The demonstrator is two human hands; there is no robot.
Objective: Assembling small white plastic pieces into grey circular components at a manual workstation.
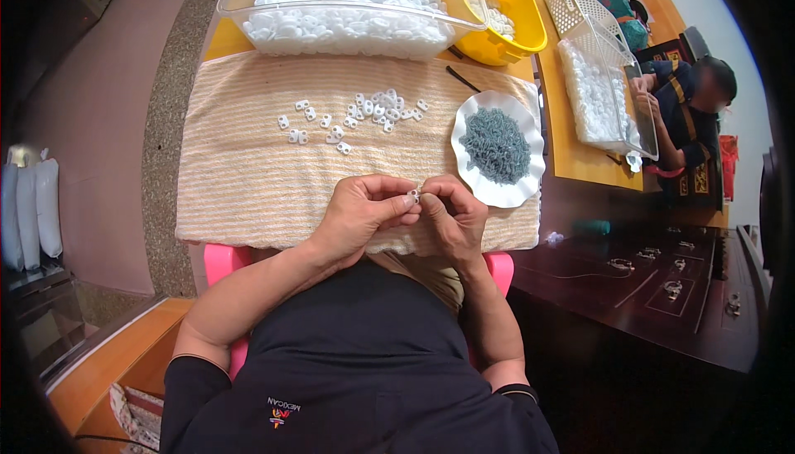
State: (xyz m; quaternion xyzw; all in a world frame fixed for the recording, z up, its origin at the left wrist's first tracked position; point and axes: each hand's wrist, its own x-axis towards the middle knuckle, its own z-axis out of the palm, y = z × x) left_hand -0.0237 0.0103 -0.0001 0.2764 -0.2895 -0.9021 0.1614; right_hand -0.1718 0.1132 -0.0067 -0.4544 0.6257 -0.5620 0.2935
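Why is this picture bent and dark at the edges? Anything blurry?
In the head view, the fisheye lens seems to bend the speckled floor strip and leaves black corners; also in the head view, the co-worker's head is blurred, and the white piece between the left hand and right hand is too small to make out.

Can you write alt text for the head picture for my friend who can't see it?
A person's left hand pinches a small white piece, the right hand close against it, over a striped towel. Ahead lie loose white pieces and a wavy white plate of grey bits, with a clear tub of more white ones farther off.
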